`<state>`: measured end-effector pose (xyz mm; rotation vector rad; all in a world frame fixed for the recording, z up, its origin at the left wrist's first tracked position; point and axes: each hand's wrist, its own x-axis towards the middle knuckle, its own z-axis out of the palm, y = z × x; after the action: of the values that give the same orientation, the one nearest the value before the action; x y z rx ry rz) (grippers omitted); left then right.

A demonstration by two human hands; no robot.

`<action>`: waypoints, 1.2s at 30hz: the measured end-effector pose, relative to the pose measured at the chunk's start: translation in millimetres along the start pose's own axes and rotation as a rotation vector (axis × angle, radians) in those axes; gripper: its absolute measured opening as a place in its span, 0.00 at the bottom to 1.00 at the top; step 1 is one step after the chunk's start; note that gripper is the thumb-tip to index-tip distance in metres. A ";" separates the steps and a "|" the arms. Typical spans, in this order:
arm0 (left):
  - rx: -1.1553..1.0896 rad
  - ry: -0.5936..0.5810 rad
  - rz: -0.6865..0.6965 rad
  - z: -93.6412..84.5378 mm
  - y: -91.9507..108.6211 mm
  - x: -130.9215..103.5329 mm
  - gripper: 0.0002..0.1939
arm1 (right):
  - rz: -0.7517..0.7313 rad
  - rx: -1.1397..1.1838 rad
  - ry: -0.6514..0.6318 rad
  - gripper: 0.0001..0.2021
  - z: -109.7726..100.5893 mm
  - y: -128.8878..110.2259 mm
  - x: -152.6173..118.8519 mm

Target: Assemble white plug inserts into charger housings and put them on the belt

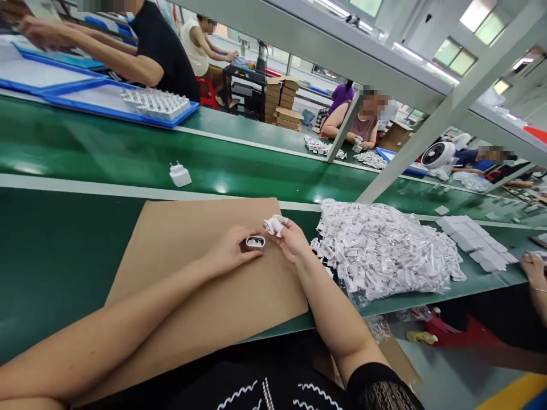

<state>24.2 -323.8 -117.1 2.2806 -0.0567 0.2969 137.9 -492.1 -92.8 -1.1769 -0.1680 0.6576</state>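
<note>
My left hand is closed around a white charger housing, its open end turned up toward me and dark inside. Just to the right, my right hand pinches a few small white plastic pieces, whose exact shape I cannot make out. The two hands are close but apart, above a brown cardboard sheet on the green bench. Beside my right forearm lies a big heap of white plastic parts in a clear bag.
A white plug charger sits on the green conveyor belt ahead. A blue-rimmed tray with white pieces stands far left. White flat pieces lie at right. A slanted metal post rises behind the heap. Co-workers sit across and at right.
</note>
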 end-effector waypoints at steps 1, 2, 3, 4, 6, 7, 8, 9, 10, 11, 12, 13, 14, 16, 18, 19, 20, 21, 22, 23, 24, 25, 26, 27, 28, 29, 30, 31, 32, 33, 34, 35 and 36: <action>-0.074 0.012 -0.021 3.6 -2.6 -1.6 0.26 | -0.052 -0.100 0.002 0.18 1.4 1.5 -2.3; -0.134 0.013 -0.042 6.4 -5.0 -2.0 0.26 | -0.115 -0.206 0.005 0.18 2.8 2.6 -5.0; -0.175 0.006 -0.061 8.3 -6.9 -1.8 0.25 | -0.185 -0.314 0.002 0.18 4.3 2.9 -8.1; -0.202 0.000 -0.081 9.4 -8.5 -1.1 0.24 | -0.255 -0.409 -0.007 0.17 5.9 2.6 -11.5; -0.244 -0.002 -0.120 9.6 -10.9 0.5 0.26 | -0.359 -0.527 -0.045 0.15 9.7 0.1 -18.1; -0.270 -0.002 -0.132 9.1 -12.1 1.2 0.27 | -0.379 -0.550 -0.068 0.14 11.6 -1.5 -20.9; -0.295 -0.006 -0.136 8.7 -13.2 1.7 0.28 | -0.378 -0.551 -0.093 0.14 13.5 -2.9 -23.0; -0.308 -0.010 -0.132 8.4 -14.5 2.0 0.28 | -0.358 -0.538 -0.118 0.14 15.0 -3.9 -24.4; -0.307 -0.011 -0.121 8.3 -15.7 2.0 0.27 | -0.330 -0.522 -0.139 0.16 16.2 -4.2 -25.0; -0.293 -0.008 -0.108 8.5 -17.0 2.0 0.25 | -0.306 -0.517 -0.152 0.17 16.9 -3.8 -24.9; -0.276 0.000 -0.099 8.9 -18.2 1.8 0.25 | -0.300 -0.529 -0.154 0.18 17.0 -2.8 -24.3; -0.260 0.010 -0.096 9.3 -19.4 1.7 0.25 | -0.314 -0.561 -0.146 0.18 16.7 -1.6 -23.5; -0.249 0.016 -0.094 9.7 -20.4 1.6 0.25 | -0.349 -0.614 -0.131 0.18 15.9 -0.3 -22.8; -0.240 0.014 -0.092 10.1 -21.6 1.7 0.26 | -0.462 -0.754 -0.079 0.19 13.9 1.0 -22.4; -0.238 0.008 -0.098 9.7 -21.5 2.0 0.25 | -0.573 -0.880 -0.052 0.22 12.0 0.2 -23.9; -0.238 0.008 -0.105 9.2 -21.0 2.3 0.24 | -0.611 -0.936 -0.061 0.22 11.4 -0.9 -25.0; -0.241 0.009 -0.112 8.6 -20.2 2.5 0.23 | -0.637 -0.992 -0.080 0.21 11.1 -2.1 -26.0; -0.248 0.008 -0.114 7.8 -19.4 2.8 0.22 | -0.655 -1.057 -0.111 0.19 11.0 -3.2 -26.6; -0.260 0.009 -0.109 7.1 -18.5 3.0 0.21 | -0.666 -1.133 -0.152 0.17 11.2 -4.0 -26.9; -0.273 0.011 -0.100 6.4 -17.6 3.2 0.20 | -0.673 -1.214 -0.189 0.17 11.6 -4.3 -26.6; -0.287 0.014 -0.089 5.9 -16.9 3.4 0.20 | -0.675 -1.290 -0.218 0.18 12.3 -4.3 -25.9; -0.301 0.017 -0.080 5.4 -16.3 3.5 0.20 | -0.673 -1.353 -0.239 0.19 13.1 -3.9 -25.0; -0.310 0.022 -0.076 5.1 -15.9 3.6 0.20 | -0.668 -1.400 -0.252 0.19 14.1 -3.4 -24.0; -0.315 0.026 -0.077 4.9 -15.7 3.7 0.20 | -0.662 -1.432 -0.257 0.19 15.1 -2.8 -23.1; -0.318 0.030 -0.081 4.7 -15.5 3.7 0.20 | -0.660 -1.452 -0.255 0.18 16.1 -2.3 -22.5; -0.322 0.033 -0.087 4.6 -15.3 3.6 0.20 | -0.664 -1.468 -0.252 0.18 16.9 -1.9 -22.2; -0.330 0.034 -0.091 4.3 -15.1 3.5 0.20 | -0.673 -1.484 -0.251 0.17 17.5 -1.5 -22.4; -0.340 0.032 -0.092 4.0 -14.7 3.5 0.20 | -0.687 -1.498 -0.249 0.16 17.9 -1.2 -22.8; -0.351 0.028 -0.089 3.6 -14.2 3.4 0.21 | -0.703 -1.512 -0.249 0.16 18.1 -0.8 -23.3; -0.360 0.024 -0.084 3.2 -13.6 3.3 0.21 | -0.716 -1.524 -0.246 0.16 18.2 -0.4 -23.9; -0.366 0.021 -0.078 2.8 -12.9 3.3 0.21 | -0.724 -1.532 -0.241 0.16 18.2 0.0 -24.2; -0.368 0.018 -0.075 2.6 -12.3 3.2 0.21 | -0.726 -1.536 -0.233 0.16 18.4 0.4 -24.3; -0.367 0.017 -0.076 2.4 -11.7 3.1 0.21 | -0.721 -1.535 -0.224 0.15 18.8 0.7 -24.2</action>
<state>29.3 -317.6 -126.5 1.9107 -0.0144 0.2439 109.8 -490.4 -80.9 -2.2808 -1.3939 -0.1288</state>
